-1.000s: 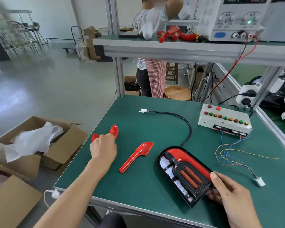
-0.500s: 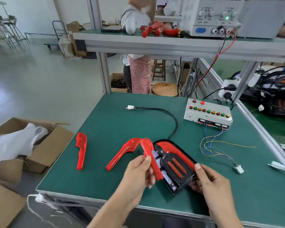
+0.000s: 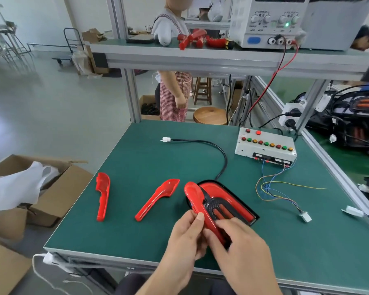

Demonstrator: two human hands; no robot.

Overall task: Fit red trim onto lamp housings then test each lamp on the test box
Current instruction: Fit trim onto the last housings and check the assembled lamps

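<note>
From the head camera, a green table (image 3: 136, 167) fills the middle of the view, and the lamp housing (image 3: 228, 201) lies on it near the front edge; everything else is placed from that housing.

The left hand (image 3: 185, 237) pinches the near end of a red trim piece (image 3: 197, 201) between thumb and fingers, and the piece lies along the left side of the housing, its rounded far end over the housing's top left corner. The right hand (image 3: 241, 245) rests on the housing's near end, fingers curled over it and touching the lower part of the trim; whether it grips the housing or only presses on it cannot be told, since the hand is blurred.

Just left of the housing a second red trim piece (image 3: 158, 199) lies flat on the table, slanted. Further left, near the table's left edge, a third red piece (image 3: 102, 195) lies almost straight.

A black cable (image 3: 211, 145) leaves the housing's far end and curves away to a white plug (image 3: 165, 139) lying on the table behind and left of the housing.

Behind and right of the housing sits the test box (image 3: 264, 149), a pale box with a row of coloured buttons. Thin coloured wires (image 3: 271, 188) run from its front toward a small white connector (image 3: 305, 217) lying right of the housing.
</note>
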